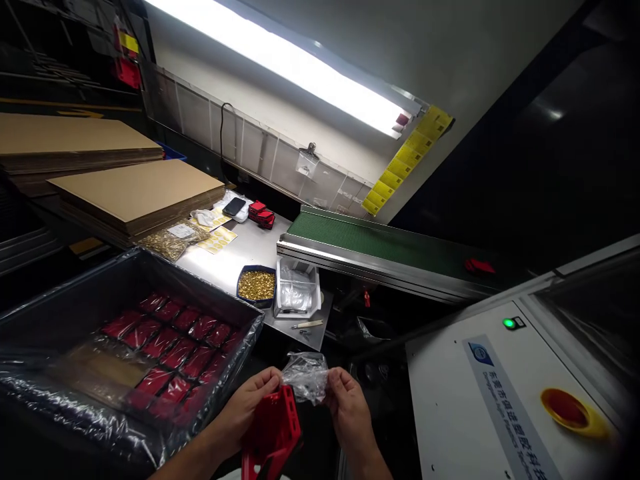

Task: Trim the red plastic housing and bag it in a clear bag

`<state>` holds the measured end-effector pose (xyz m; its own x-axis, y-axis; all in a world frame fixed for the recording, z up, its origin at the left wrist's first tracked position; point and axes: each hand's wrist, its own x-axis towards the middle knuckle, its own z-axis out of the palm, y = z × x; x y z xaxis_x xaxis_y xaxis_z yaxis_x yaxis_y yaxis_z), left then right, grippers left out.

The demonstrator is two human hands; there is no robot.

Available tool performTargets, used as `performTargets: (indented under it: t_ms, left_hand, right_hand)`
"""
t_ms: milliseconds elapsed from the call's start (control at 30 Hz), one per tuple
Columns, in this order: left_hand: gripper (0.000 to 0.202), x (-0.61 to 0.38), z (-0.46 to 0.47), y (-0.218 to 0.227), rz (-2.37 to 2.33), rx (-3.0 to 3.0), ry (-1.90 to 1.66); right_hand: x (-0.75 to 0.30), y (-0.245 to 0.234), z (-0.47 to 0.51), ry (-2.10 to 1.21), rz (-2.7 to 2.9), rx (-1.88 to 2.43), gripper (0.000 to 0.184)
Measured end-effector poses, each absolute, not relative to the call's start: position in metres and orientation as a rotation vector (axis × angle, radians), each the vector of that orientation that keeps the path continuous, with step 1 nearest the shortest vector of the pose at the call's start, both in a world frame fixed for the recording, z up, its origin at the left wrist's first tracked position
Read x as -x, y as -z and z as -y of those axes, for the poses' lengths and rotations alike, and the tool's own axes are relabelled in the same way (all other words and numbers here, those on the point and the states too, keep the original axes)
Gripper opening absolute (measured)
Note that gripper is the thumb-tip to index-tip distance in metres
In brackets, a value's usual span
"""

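Observation:
My left hand (247, 408) grips a red plastic part (273, 430) low in the view and also pinches one edge of a small clear plastic bag (305, 375). My right hand (350, 408) pinches the bag's other edge, so the bag hangs crumpled between both hands just above the red part. To the left stands a large box lined with clear plastic film (75, 313), holding rows of bagged red parts (170, 347).
A blue tray of small brass pieces (256, 285) and a clear tray (297, 288) sit on the metal table (235, 257). A green conveyor belt (380, 243) carries one red part (480, 267). Cardboard stacks (135, 193) lie left; a white machine with a red button (567, 408) stands right.

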<state>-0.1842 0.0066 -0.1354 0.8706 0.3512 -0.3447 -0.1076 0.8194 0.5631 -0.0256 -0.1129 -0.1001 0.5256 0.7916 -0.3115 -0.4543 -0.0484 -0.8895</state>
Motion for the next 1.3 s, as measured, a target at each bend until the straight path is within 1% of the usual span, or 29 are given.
performTargets:
  t_ms: [167,300,367,433,533,633,733,867,933,1033,1100,1133,1200,1300]
  left_hand:
    - [0.036,0.17,0.022,0.145,-0.547,-0.598,-0.329]
    - [0.039,0.162,0.052,0.137,-0.586,-0.714,-0.317]
    - [0.041,0.156,0.071,0.13,-0.587,-0.793,-0.276]
    - [0.043,0.147,0.092,0.122,-0.58,-0.868,-0.223]
    - [0.048,0.133,0.127,0.11,-0.562,-0.957,-0.198]
    - [0.04,0.125,0.159,0.104,-0.608,-0.986,-0.219]
    - [0.043,0.129,0.183,0.105,-0.694,-0.97,-0.197]
    - [0.048,0.142,0.2,0.106,-0.81,-1.038,-0.189]
    - [0.049,0.145,0.204,0.101,-0.83,-1.131,-0.189]
    - [0.051,0.142,0.208,0.087,-0.784,-1.307,-0.145]
    - [0.055,0.138,0.209,0.078,-0.733,-1.414,-0.089]
    - [0.055,0.137,0.209,0.075,-0.707,-1.457,-0.055]
    - [0.049,0.136,0.208,0.071,-0.656,-1.512,0.012]
    - [0.032,0.14,0.206,0.074,-0.591,-1.54,0.097]
  right_hand:
    - [0.014,0.1,0.143,-0.937,0.299,1.374,0.036]
    - [-0.001,0.1,0.178,-0.723,0.305,1.52,0.042]
    - [-0.003,0.101,0.198,-0.653,0.333,1.541,0.041]
    - [0.0,0.103,0.218,-0.663,0.398,1.542,0.035]
    - [0.01,0.106,0.25,-0.813,0.516,1.442,0.027]
    - [0.015,0.112,0.279,-0.912,0.294,1.187,0.03]
    - [0.01,0.116,0.302,-0.818,-0.031,1.044,0.038]
    - [0.002,0.114,0.323,-0.692,-0.054,1.103,0.038]
    - [0.0,0.107,0.331,-0.631,0.06,1.21,0.036]
    - [0.001,0.093,0.34,-0.526,0.485,1.548,0.025]
    - [0.002,0.083,0.344,-0.6,0.806,1.66,0.022]
    - [0.003,0.078,0.345,-0.677,0.906,1.646,0.022]
    - [0.005,0.069,0.346,-0.806,1.007,1.587,0.023]
    - [0.01,0.059,0.345,-0.872,1.009,1.551,0.023]
